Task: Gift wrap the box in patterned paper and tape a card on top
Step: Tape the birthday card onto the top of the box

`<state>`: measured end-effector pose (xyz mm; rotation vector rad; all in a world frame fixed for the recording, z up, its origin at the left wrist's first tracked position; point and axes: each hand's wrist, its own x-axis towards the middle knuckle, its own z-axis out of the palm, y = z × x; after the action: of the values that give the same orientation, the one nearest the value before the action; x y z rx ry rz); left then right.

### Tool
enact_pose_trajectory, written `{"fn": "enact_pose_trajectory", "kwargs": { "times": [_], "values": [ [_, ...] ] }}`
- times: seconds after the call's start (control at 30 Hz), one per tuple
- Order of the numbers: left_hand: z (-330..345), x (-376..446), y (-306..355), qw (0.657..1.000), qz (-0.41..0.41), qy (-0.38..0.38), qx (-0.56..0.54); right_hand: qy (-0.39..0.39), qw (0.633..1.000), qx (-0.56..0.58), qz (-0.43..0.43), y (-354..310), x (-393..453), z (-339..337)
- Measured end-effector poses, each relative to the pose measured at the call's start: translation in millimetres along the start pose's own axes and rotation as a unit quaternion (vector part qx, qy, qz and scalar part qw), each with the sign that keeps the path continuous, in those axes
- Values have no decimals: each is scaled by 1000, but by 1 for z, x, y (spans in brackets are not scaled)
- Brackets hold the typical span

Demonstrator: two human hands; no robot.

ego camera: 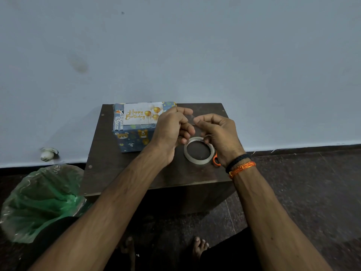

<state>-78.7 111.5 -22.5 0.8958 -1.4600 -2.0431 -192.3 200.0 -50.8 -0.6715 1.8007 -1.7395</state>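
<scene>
Plain bluish wall [175, 45] behind, dark speckled floor [312, 182], and a small dark wooden table [121, 169] pushed against the wall. Scissors [216, 160] are mostly hidden under the right wrist, only an orange handle loop shows near the table's right edge. The strip of clear tape [190, 118] is rly hard to make out, just a faint shine btwn the fingertips. Left hand [172, 132] and right hand [220, 137] are raised over the table's middle, each pinching one end of that strip w/ thumb and forefinger, other fingers curled in. Tape roll [198, 151] lies flat right below them. Wrapped box [134, 133] sits at the back left corner, card [142, 113] on top, its right end covered by the left hand. Green bag [43, 202] on floor at left, partly cut off.
</scene>
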Motion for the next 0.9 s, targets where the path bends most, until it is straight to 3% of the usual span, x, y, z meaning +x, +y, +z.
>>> {"fn": "enact_pose_trajectory", "kwargs": {
  "times": [0.1,0.33,0.4,0.53,0.67,0.8,0.9],
  "values": [
    [-3,1,2,1000,13,2,20,-4,1000,8,4,-2,0,2],
    [-21,7,8,977,94,52,182,5,999,20,28,-4,5,7],
    [-31,8,10,948,153,94,263,8,999,38,33,-6,8,10],
    [-52,10,11,855,270,171,407,-14,996,73,43,-15,11,23],
    [-74,12,13,783,246,207,533,-50,993,90,53,-24,16,43],
    [-98,15,16,787,201,261,521,-66,996,52,43,-31,23,65],
    [-114,20,16,819,154,270,483,-59,998,-24,9,-34,28,75]
  ]
}}
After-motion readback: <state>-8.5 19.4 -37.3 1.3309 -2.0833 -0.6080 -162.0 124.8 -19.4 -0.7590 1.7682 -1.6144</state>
